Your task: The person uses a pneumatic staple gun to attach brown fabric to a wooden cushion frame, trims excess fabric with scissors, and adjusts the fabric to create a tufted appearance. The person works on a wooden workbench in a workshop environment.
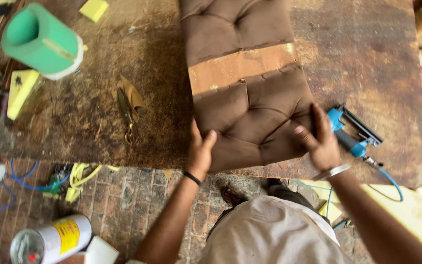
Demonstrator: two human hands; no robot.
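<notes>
At the near edge of a worn wooden desk (98, 98), I steady a brown tufted cushion panel (250, 107) with both hands. My left hand (200, 149) clasps the panel's near left corner, fingers (211, 137) curled loosely around the edge, thumb up its side. My right hand (321, 142) presses on the near right corner, fingers spread and mostly flat on the fabric, gripping nothing else. The panel runs from the desk's near edge toward its far edge, a strip of bare board (240, 68) showing across it where the brown cloth does not meet. A blue staple gun (352, 134) lies just beside my right hand near the desk's right edge, its blue hose (391, 183) trailing off over the near edge. Scissors (128, 110) rest well to the left of the panel, and a green foam roll (42, 41) sits at the far left corner. The near corner of the panel overhangs the edge, so I judge a careless shove could tip it to the brick floor (118, 200). A sweep of my right wrist might also knock the gun, or snag its hose.
</notes>
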